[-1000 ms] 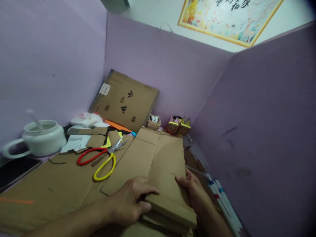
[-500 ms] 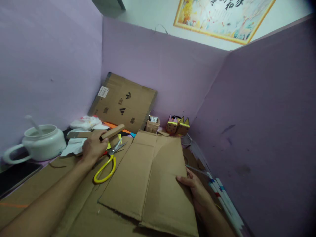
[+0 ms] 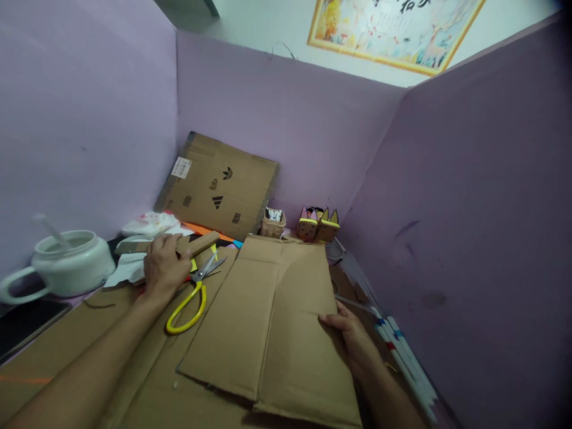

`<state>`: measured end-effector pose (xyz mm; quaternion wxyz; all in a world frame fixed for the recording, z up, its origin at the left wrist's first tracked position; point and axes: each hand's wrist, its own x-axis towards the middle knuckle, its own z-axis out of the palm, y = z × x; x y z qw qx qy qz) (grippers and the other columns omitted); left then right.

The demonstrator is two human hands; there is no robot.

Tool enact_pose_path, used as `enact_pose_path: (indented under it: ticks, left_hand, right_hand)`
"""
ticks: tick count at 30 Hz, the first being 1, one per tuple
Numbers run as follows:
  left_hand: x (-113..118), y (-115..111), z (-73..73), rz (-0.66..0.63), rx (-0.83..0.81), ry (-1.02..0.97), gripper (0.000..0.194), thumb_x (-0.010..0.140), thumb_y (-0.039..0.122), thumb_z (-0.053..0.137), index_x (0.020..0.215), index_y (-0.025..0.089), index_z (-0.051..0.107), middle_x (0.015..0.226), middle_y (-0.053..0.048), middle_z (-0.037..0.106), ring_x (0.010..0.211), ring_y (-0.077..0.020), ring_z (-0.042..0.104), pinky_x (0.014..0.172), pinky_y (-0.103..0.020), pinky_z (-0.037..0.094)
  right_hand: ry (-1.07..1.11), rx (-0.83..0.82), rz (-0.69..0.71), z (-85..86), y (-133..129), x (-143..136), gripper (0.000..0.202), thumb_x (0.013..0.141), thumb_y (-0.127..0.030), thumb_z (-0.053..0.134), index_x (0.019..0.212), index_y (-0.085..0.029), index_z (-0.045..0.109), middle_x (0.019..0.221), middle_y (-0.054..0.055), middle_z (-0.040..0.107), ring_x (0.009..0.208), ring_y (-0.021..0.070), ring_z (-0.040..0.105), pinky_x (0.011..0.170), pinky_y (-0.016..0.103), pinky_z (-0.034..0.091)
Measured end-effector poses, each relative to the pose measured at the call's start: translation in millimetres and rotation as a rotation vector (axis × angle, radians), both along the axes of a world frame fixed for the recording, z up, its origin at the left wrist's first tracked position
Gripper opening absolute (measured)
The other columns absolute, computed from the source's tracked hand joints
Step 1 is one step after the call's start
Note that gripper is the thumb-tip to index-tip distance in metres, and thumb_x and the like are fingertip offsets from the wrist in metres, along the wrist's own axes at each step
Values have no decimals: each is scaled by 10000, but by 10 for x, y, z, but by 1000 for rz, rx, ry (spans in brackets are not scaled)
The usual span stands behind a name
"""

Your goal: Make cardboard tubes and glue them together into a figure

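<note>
My right hand grips the right edge of a large creased cardboard sheet, thumb on top and the other fingers mostly beneath. At the left, my left hand is closed over a narrow cardboard strip, its far end poking out to the right; the fingertips are partly hidden. Close beside that hand lie scissors with yellow handles, blades spread and pointing away. Under the sheet and the scissors is more brown cardboard.
On the left stand a white pot with a handle and a dark flat device. Farther back are an Adidas carton, a small holder and pointed cardboard boxes. White tubes line the right wall. Purple partitions enclose the space.
My left hand has lowered the cardboard strip onto the things at the left. My right hand keeps its grip on the sheet. The view has shifted slightly.
</note>
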<state>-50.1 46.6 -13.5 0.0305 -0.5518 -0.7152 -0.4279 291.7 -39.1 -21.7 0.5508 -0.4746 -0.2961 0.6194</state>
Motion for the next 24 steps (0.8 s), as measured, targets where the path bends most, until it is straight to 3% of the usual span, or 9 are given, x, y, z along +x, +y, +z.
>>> enact_pose_path:
  ticks: [3, 8, 12, 14, 17, 24]
  left_hand:
    - [105, -89, 27, -119, 12, -98, 367, 760, 248, 506, 1106, 152, 580, 1197, -129, 558, 1163, -305, 475, 1010, -388, 335]
    - [246, -167, 22, -319, -113, -417, 337, 718, 356, 590, 975, 143, 633, 992, -125, 659, 963, -317, 591, 861, -409, 434]
    - [371, -265, 65, -612, -273, -761, 403, 710, 483, 610, 926, 147, 660, 844, -98, 712, 790, -284, 654, 695, -366, 498]
    - [442, -345, 104, -740, -339, -909, 412, 721, 513, 604, 905, 152, 675, 837, -91, 726, 775, -271, 668, 694, -358, 510]
    - [519, -453, 141, -849, -412, -1046, 378, 716, 470, 653, 913, 148, 678, 869, -92, 736, 790, -266, 681, 719, -356, 519]
    - [561, -529, 114, -964, -493, -1216, 328, 715, 246, 712, 1028, 169, 653, 870, -67, 753, 728, -243, 700, 686, -339, 531]
  right_hand:
    - [6, 72, -4, -18, -2, -8, 544, 511, -127, 698, 1046, -197, 627, 886, 72, 749, 774, 290, 696, 677, 385, 540]
    - [8, 219, 9, 2, -54, -23, 458, 572, -197, 756, 1010, -212, 626, 935, 74, 747, 793, 295, 699, 718, 409, 534]
    - [8, 296, -25, 43, -97, -27, 437, 598, -236, 767, 1007, -225, 613, 925, 69, 748, 818, 297, 698, 746, 418, 529]
    - [1, 292, -66, 54, -102, -27, 479, 580, -240, 779, 1026, -226, 604, 912, 68, 750, 825, 304, 697, 753, 425, 530]
    - [-21, 285, -144, 58, -97, -26, 513, 553, -255, 798, 1025, -221, 598, 898, 68, 751, 836, 313, 695, 762, 430, 531]
    - [-113, 319, -200, 35, -93, -28, 483, 570, -311, 801, 999, -210, 604, 911, 73, 743, 874, 310, 684, 771, 412, 532]
